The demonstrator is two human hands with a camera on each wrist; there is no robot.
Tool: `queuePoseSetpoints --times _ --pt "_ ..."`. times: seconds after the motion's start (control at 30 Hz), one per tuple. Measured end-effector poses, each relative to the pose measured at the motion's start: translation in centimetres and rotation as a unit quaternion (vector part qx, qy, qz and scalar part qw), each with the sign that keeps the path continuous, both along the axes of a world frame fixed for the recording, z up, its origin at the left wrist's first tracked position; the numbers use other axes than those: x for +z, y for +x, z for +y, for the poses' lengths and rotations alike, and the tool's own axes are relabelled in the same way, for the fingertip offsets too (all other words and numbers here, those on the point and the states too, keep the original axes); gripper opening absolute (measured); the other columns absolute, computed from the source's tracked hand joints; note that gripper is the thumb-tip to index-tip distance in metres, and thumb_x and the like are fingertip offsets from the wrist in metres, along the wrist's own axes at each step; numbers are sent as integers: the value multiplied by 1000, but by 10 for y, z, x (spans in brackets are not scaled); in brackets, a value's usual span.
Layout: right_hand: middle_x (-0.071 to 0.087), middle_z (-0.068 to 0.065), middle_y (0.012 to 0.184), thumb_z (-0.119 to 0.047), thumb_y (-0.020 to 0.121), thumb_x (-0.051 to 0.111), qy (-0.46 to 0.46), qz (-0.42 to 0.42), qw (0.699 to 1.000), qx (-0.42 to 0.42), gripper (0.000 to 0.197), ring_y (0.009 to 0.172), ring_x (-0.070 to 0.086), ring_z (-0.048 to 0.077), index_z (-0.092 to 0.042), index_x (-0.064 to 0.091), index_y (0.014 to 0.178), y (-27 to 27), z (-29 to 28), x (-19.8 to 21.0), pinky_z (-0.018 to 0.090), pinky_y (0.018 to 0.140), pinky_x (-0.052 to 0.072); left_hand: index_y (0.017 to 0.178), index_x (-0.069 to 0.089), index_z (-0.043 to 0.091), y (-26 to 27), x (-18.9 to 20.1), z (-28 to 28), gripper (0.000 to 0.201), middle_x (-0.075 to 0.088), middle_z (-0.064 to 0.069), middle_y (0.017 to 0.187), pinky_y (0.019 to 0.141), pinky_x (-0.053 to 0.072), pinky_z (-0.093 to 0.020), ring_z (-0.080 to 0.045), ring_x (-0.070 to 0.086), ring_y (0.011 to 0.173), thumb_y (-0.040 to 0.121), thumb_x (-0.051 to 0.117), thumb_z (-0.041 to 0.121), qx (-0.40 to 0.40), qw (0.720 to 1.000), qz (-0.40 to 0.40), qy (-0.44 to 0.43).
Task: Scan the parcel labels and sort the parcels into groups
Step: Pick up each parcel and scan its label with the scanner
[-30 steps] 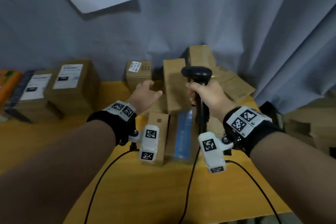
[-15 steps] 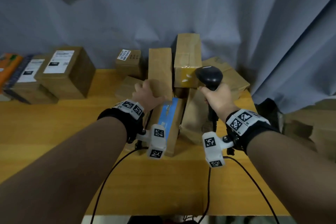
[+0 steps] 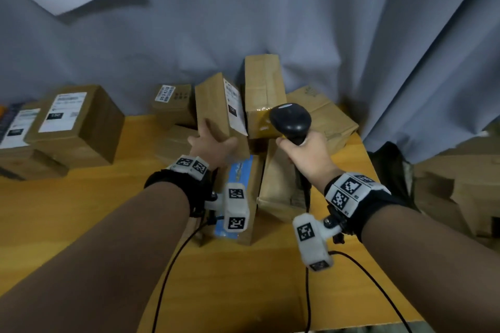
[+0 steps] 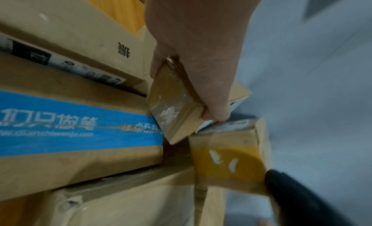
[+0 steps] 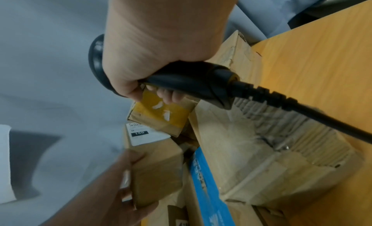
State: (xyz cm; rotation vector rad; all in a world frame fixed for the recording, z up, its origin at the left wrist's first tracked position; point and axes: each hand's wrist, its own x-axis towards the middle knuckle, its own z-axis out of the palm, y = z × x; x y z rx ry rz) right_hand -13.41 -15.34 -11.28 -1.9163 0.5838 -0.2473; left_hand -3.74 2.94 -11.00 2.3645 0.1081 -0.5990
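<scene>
the held parcel point(image 3: 216, 108) is a long narrow brown carton, raised on end above the pile at mid-table, its long axis running near upright with the top tipped slightly toward 11 o'clock. a white label point(image 3: 234, 105) runs down the face turned toward 3 o'clock; a dark block with figures shows partway down it.

the left hand point(image 3: 212, 147) holds the carton by its lower end, thumb on the near face and fingers wrapped round the far side, as the left wrist view confirms. the grip sits at the 6 o'clock end of the carton, so the label lies above and to 2 o'clock of the hand.

the scanner point(image 3: 290, 120) is held by the right hand point(image 3: 305, 155), fingers closed firmly round the handle, cable trailing toward 6 o'clock. the scanner head stands at 3 o'clock of the label, near but not touching. the right hand is the nearer to the label. whether the scan window faces the label cannot be told.

judgement: the coming move turns on facing label and window to each other, by a small twist of the carton or a swing of the head toward 9 o'clock.

behind the label stands a yellow-taped carton point(image 3: 263, 97), just beside. a blue-taped carton point(image 3: 243, 189) lies below the left wrist. labelled boxes point(image 3: 73, 119) sit well apart at 9 o'clock on the table point(image 3: 81, 203).
</scene>
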Motion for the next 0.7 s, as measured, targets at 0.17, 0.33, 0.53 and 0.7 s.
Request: queuePoseSetpoints --times 0.17,0.33,0.53,0.7 --pt "57 -7 68 -21 83 72 7 -24 999 30 14 72 58 14 -15 60 87 4 15 13 25 68 43 141 33 27 9 40 44 93 47 -8 133 94 50 -49 -33 53 113 60 59 65 67 991 6 -115" --pt "57 3 59 -16 87 70 54 -73 996 14 19 44 55 5 -1 61 95 21 30 44 16 46 45 141 33 24 11 65 86 57 50 -3 124 91 50 -42 -22 53 105 91 59 36 110 956 -3 -271" --pt "69 4 89 -21 84 75 155 -118 979 59 36 78 68 15 -5 62 114 36 42 85 27 66 59 125 47 18 -5 78 95 47 48 -4 104 76 52 -34 -18 51 94 82 65 23 95 912 81 -392" --pt "74 6 107 -30 79 81 264 -118 954 78 58 98 71 19 -9 58 128 42 50 109 35 85 57 98 58 15 -20 91 68 39 56 -3 89 71 52 -28 -14 53 83 60 63 20 51 874 135 -464"
